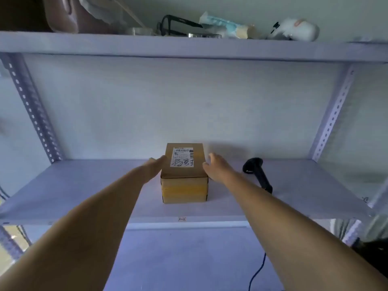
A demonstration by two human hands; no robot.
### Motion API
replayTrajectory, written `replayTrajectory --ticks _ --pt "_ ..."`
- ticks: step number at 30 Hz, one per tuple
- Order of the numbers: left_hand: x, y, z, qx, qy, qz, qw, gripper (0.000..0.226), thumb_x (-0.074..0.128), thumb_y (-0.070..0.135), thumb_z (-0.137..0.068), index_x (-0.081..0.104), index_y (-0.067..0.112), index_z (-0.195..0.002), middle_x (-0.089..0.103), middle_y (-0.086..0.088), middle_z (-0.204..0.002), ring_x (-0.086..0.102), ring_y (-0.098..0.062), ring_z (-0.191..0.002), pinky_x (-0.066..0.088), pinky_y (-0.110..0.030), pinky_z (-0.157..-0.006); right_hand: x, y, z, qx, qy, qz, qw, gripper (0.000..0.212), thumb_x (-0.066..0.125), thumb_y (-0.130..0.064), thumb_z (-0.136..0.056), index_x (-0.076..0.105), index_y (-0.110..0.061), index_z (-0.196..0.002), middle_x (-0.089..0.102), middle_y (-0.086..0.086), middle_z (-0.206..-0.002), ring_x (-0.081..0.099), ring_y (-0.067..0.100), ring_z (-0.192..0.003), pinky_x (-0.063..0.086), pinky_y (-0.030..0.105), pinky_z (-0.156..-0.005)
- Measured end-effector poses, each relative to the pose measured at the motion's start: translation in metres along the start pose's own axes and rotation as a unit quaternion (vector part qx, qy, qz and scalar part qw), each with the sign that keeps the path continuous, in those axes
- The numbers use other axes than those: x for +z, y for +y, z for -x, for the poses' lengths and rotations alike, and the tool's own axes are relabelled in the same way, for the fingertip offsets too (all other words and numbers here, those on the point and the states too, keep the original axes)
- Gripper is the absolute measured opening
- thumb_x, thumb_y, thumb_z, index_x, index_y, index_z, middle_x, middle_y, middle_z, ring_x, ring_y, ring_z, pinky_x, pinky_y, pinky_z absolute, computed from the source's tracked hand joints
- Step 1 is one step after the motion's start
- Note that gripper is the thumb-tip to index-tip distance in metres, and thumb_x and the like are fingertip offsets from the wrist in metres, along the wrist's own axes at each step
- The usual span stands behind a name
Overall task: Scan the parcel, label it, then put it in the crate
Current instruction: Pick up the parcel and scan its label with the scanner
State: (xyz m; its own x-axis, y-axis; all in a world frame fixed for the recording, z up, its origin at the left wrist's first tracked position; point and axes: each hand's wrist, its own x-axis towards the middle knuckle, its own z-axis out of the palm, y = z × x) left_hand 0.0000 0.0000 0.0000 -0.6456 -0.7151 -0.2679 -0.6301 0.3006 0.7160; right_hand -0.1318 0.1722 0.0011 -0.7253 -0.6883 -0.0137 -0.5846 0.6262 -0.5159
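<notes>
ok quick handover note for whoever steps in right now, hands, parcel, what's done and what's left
Left hand: open, at the box's left side.
Right hand: open, at its right side; no firm grip visible.
Box sits on the middle shelf, printed sticker facing up. Scanner lies to its right, untouched.
Nothing visibly done. Left: scan, label, crate. No crate in view.

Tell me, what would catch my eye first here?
A cardboard parcel with a white label on top sits mid-shelf, with the left hand and right hand open on either side of it. A black scanner lies on the shelf to its right.
</notes>
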Motion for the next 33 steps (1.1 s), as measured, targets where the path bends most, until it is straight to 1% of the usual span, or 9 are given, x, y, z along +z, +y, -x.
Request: replayTrajectory --ticks 3,5,7,10,17,23,26,29,33 --pt "0.002 -0.007 -0.017 -0.011 -0.088 0.067 0.994 0.064 0.032 0.051 -0.089 0.035 0.023 -0.146 0.025 -0.007 -0.158 0.024 -0.028 -0.143 0.018 -0.045 -0.111 0.015 0.004 -0.012 0.046 -0.012 -0.074 0.996 0.059 0.037 -0.038 -0.097 0.029 -0.004 -0.145 0.04 0.016 -0.147 0.042 0.032 -0.13 0.036 0.034 -0.097" --pt "0.01 -0.013 -0.026 -0.038 -0.124 0.116 0.985 0.07 0.04 0.059 -0.078 0.043 0.023 -0.139 0.038 -0.007 -0.149 0.033 -0.027 -0.136 0.016 -0.044 -0.115 0.025 0.005 -0.018 0.066 -0.032 -0.144 0.987 0.06 0.037 -0.045 -0.094 0.036 -0.009 -0.142 0.046 0.013 -0.142 0.046 0.028 -0.123 0.034 0.033 -0.091" --pt "0.021 -0.019 -0.034 -0.044 -0.138 0.202 0.969 0.061 0.045 0.061 -0.079 0.055 0.017 -0.12 0.058 -0.006 -0.118 0.05 -0.024 -0.109 0.031 -0.044 -0.108 0.035 0.005 -0.022 0.085 -0.032 -0.226 0.97 0.054 0.039 -0.05 -0.089 0.053 -0.012 -0.124 0.059 0.009 -0.118 0.054 0.025 -0.105 0.04 0.035 -0.084" --pt "0.029 -0.026 -0.041 -0.06 -0.135 0.321 0.936 0.042 0.052 0.055 -0.083 0.063 0.018 -0.099 0.065 -0.006 -0.088 0.058 -0.021 -0.08 0.047 -0.033 -0.074 0.043 0.005 -0.029 0.091 -0.002 -0.296 0.951 0.041 0.042 -0.051 -0.088 0.059 -0.014 -0.092 0.059 0.004 -0.088 0.055 0.018 -0.081 0.041 0.033 -0.069" --pt "0.033 -0.036 -0.044 -0.019 -0.185 0.403 0.896 0.043 0.063 0.049 -0.077 0.067 0.021 -0.11 0.072 -0.009 -0.097 0.064 -0.024 -0.086 0.052 -0.036 -0.078 0.051 0.007 -0.034 0.085 0.048 -0.313 0.945 0.032 0.043 -0.044 -0.089 0.05 -0.016 -0.077 0.051 -0.001 -0.073 0.047 0.011 -0.065 0.033 0.03 -0.056" --pt "0.025 -0.034 -0.037 -0.003 -0.199 0.378 0.904 0.056 0.069 0.053 -0.063 0.066 0.024 -0.111 0.071 -0.009 -0.097 0.064 -0.028 -0.089 0.053 -0.042 -0.073 0.038 0.004 -0.023 0.023 0.087 -0.32 0.943 0.026 0.046 -0.039 -0.09 0.049 -0.021 -0.073 0.049 -0.005 -0.067 0.048 0.014 -0.064 0.035 0.027 -0.054" --pt "0.03 -0.039 -0.031 0.031 -0.185 0.39 0.902 0.075 0.071 0.054 -0.06 0.058 0.02 -0.126 0.066 -0.015 -0.113 0.061 -0.028 -0.096 0.053 -0.043 -0.076 0.031 0.003 -0.012 -0.029 0.091 -0.332 0.938 0.019 0.049 -0.036 -0.091 0.06 -0.021 -0.088 0.063 -0.001 -0.081 0.057 0.023 -0.081 0.04 0.023 -0.059" --pt "0.035 -0.042 -0.027 0.069 -0.155 0.407 0.898 0.085 0.07 0.055 -0.059 0.049 0.019 -0.133 0.058 -0.019 -0.13 0.059 -0.029 -0.102 0.053 -0.042 -0.074 0.018 0.018 -0.013 -0.054 0.072 -0.333 0.939 0.045 0.046 -0.042 -0.094 0.05 -0.019 -0.132 0.052 -0.002 -0.135 0.052 0.015 -0.118 0.044 0.014 -0.078" --pt "0.038 -0.049 -0.025 0.112 -0.124 0.394 0.904 0.087 0.072 0.054 -0.057 0.045 0.022 -0.133 0.059 -0.012 -0.128 0.06 -0.03 -0.111 0.054 -0.049 -0.085 -0.022 0.08 -0.024 0.036 0.279 -0.172 0.944 0.048 0.054 -0.027 -0.092 0.047 -0.005 -0.134 0.044 0.016 -0.141 0.043 0.028 -0.129 0.035 0.031 -0.101"
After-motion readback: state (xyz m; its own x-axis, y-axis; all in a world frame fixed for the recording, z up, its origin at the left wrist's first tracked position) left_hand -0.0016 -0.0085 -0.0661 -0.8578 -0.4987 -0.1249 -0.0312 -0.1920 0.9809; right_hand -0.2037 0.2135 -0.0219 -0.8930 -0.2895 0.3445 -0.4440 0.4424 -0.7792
